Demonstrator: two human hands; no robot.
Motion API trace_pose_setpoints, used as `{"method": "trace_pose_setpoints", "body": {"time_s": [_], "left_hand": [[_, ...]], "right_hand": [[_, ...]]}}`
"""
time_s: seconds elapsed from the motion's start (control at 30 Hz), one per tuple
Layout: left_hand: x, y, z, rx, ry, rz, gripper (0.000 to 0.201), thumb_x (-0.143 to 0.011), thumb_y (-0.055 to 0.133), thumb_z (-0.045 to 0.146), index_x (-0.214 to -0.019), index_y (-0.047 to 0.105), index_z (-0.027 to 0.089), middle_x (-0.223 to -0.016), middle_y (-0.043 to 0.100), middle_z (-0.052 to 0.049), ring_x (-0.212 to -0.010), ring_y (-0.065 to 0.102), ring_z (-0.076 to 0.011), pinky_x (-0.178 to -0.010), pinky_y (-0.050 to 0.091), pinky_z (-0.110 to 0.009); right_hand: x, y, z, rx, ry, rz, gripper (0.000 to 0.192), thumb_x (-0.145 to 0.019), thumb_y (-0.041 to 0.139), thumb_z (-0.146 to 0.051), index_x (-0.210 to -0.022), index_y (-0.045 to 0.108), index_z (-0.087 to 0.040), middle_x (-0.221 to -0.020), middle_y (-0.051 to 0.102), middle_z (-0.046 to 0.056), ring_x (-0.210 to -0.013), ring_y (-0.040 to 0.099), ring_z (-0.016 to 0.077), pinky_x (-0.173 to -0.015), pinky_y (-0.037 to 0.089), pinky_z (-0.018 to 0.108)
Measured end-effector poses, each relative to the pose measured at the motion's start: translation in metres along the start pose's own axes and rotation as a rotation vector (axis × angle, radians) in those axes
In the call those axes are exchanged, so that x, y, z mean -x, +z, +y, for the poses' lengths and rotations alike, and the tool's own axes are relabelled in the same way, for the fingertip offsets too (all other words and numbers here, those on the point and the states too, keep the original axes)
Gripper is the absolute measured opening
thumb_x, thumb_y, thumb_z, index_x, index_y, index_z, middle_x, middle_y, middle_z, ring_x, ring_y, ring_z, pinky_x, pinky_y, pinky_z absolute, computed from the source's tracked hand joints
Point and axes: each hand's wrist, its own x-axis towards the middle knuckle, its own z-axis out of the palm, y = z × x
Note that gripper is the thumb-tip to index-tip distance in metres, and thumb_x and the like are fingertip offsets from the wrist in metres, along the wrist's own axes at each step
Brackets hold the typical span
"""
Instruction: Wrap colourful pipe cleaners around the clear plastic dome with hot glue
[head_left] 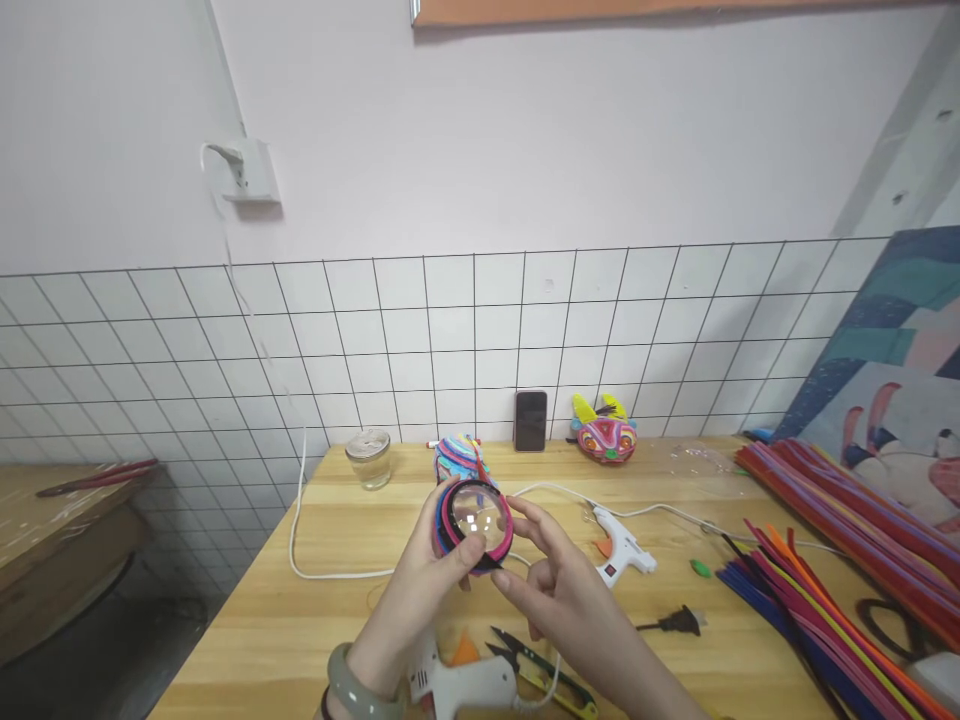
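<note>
My left hand (pixel 427 565) holds a round clear plastic dome (pixel 478 512) whose rim is wound with pink, blue and black pipe cleaner. The left thumb lies over its front. My right hand (pixel 551 570) grips the dome's right edge, index finger near the top and thumb at the bottom by a black pipe cleaner end (pixel 489 563). Just behind the dome sits a striped blue, white and pink piece (pixel 456 458), partly hidden. Below the hands lie a white glue gun (pixel 469 685) and yellow-handled thread snips (pixel 544 668).
A second glue gun (pixel 622 548) and a black plug (pixel 679 621) lie at the right. Bundled pipe cleaners (pixel 817 620) cover the right side. A glass jar (pixel 369 460), a phone (pixel 531 420) and a colourful animal head (pixel 606 437) stand along the back. White cord (pixel 337 576) crosses the table.
</note>
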Motion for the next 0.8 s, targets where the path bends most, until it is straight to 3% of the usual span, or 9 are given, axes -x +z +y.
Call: {"method": "trace_pose_setpoints", "body": {"time_s": [0.1,0.23,0.37,0.57,0.7,0.8], "left_hand": [[0.000,-0.002,-0.001,0.034,-0.015,0.003,0.059,-0.079,0.067,0.043,-0.128,0.044,0.020,-0.107,0.064,-0.009,-0.071,0.055,-0.0154,-0.054,0.042,-0.024],[0.000,-0.003,0.000,0.068,-0.009,0.013,0.058,-0.077,0.069,0.041,-0.127,0.045,0.022,-0.104,0.064,-0.007,-0.070,0.054,-0.0144,-0.053,0.042,-0.022],[0.001,-0.001,0.003,0.053,0.018,0.013,0.051,-0.078,0.070,0.037,-0.121,0.049,0.022,-0.099,0.064,-0.005,-0.068,0.054,-0.0140,-0.053,0.044,-0.022],[0.001,0.001,0.009,0.012,0.040,0.007,0.051,-0.073,0.072,0.041,-0.114,0.051,0.020,-0.089,0.064,-0.004,-0.061,0.056,-0.0128,-0.047,0.047,-0.022],[-0.001,0.000,0.009,0.014,0.044,-0.004,0.050,-0.073,0.073,0.041,-0.112,0.052,0.020,-0.087,0.065,-0.003,-0.058,0.056,-0.0117,-0.045,0.047,-0.021],[-0.001,-0.002,0.006,0.021,0.055,-0.045,0.046,-0.075,0.071,0.040,-0.113,0.052,0.019,-0.086,0.065,-0.003,-0.059,0.057,-0.0124,-0.045,0.047,-0.021]], "right_hand": [[0.003,0.000,-0.003,0.018,-0.006,-0.009,0.058,-0.079,0.059,-0.025,-0.131,0.035,-0.032,-0.134,0.053,0.009,-0.041,0.042,0.0016,-0.041,0.035,0.020],[0.008,-0.001,-0.007,0.128,-0.016,0.049,0.060,-0.076,0.061,-0.021,-0.132,0.042,-0.032,-0.126,0.061,0.007,-0.039,0.041,0.0027,-0.042,0.033,0.021],[0.011,-0.004,-0.007,0.283,-0.045,0.148,0.059,-0.073,0.064,-0.026,-0.130,0.049,-0.029,-0.099,0.072,0.005,-0.040,0.047,0.0096,-0.042,0.036,0.025],[0.014,-0.012,-0.013,0.402,-0.060,0.112,0.051,-0.077,0.060,-0.028,-0.127,0.053,-0.028,-0.067,0.066,-0.001,-0.041,0.047,0.0138,-0.046,0.038,0.027],[0.015,-0.015,-0.012,0.480,-0.060,0.085,0.045,-0.078,0.058,-0.028,-0.123,0.054,-0.026,-0.069,0.064,-0.001,-0.042,0.044,0.0131,-0.047,0.036,0.027],[0.016,-0.017,-0.012,0.524,-0.088,0.079,0.030,-0.079,0.058,-0.027,-0.109,0.061,-0.025,-0.073,0.064,0.000,-0.046,0.046,0.0135,-0.049,0.037,0.027]]}}
